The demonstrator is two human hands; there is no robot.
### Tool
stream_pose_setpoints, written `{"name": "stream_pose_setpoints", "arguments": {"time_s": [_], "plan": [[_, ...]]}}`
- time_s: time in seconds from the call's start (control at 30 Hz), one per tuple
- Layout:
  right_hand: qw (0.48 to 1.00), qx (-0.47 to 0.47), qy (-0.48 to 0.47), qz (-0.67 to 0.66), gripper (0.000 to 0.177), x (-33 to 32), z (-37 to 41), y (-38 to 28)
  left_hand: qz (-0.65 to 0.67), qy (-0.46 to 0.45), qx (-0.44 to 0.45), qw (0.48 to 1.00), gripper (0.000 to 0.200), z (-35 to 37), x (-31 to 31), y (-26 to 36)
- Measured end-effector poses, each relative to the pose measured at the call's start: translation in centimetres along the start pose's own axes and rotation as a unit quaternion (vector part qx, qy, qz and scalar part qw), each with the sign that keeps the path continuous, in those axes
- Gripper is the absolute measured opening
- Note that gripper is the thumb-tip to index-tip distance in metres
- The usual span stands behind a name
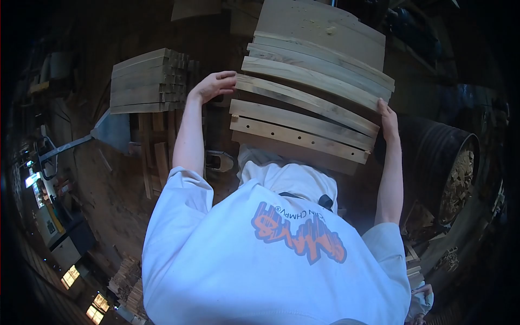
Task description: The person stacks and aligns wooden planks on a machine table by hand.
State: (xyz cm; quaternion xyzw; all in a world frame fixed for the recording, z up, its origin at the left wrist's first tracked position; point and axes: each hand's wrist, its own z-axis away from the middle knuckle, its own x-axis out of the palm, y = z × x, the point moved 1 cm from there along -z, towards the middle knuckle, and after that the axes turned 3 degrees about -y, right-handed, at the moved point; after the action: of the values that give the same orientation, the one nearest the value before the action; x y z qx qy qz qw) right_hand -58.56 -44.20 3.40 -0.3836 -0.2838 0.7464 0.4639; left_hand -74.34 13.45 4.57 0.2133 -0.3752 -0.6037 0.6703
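Note:
Several pale wooden boards (311,77) lie side by side across a flat panel in front of me. My left hand (214,85) is at the left end of a slanted board (309,103), its fingers stretched out and the tips at the board's end. On the other side, the fingers of my right hand (388,119) are closed on the right end of the board just beyond it. A wedge-shaped gap separates these two boards. Closest to my body is a strip with drilled holes (292,138), beside another plain board (292,120).
A stack of cut boards (138,81) stands to the left. At right, a dark drum (433,157) lies open toward wood chips (459,179). A broad panel (319,24) with some sawdust extends beyond the boards. Another person (421,300) is partly visible at lower right.

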Motion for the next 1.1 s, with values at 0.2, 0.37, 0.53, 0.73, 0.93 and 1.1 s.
{"name": "stream_pose_setpoints", "arguments": {"time_s": [0.2, 0.37, 0.53, 0.73, 0.93, 1.1], "plan": [[0.998, 0.051, 0.003, -0.04, 0.061, -0.6, 2.1, 3.0, -0.061, 0.131, 0.02, 0.989, 0.049, 0.2, 3.0, -1.5], [0.996, 0.088, -0.022, 0.008, 0.055, -0.8, 5.6, 3.9, 0.038, 0.156, 0.057, 0.985, 0.046, 2.4, 3.6, -4.8], [0.991, 0.09, -0.014, -0.096, 0.05, -0.3, 6.0, 4.5, 0.068, 0.135, 0.037, 0.988, 0.046, 3.4, 3.3, -5.5], [0.982, 0.085, -0.043, -0.161, 0.049, -0.5, 6.1, 5.1, 0.101, 0.096, 0.038, 0.99, 0.045, 3.4, 2.4, -6.0], [0.978, 0.129, -0.082, -0.14, 0.045, -1.3, 5.1, 4.7, 0.112, 0.034, 0.027, 0.993, 0.047, 2.3, 1.3, -5.8], [0.99, 0.028, -0.089, -0.11, 0.055, -2.4, 1.4, 1.5, 0.057, 0.083, 0.063, 0.993, 0.043, -2.2, 0.3, -1.0]]}}
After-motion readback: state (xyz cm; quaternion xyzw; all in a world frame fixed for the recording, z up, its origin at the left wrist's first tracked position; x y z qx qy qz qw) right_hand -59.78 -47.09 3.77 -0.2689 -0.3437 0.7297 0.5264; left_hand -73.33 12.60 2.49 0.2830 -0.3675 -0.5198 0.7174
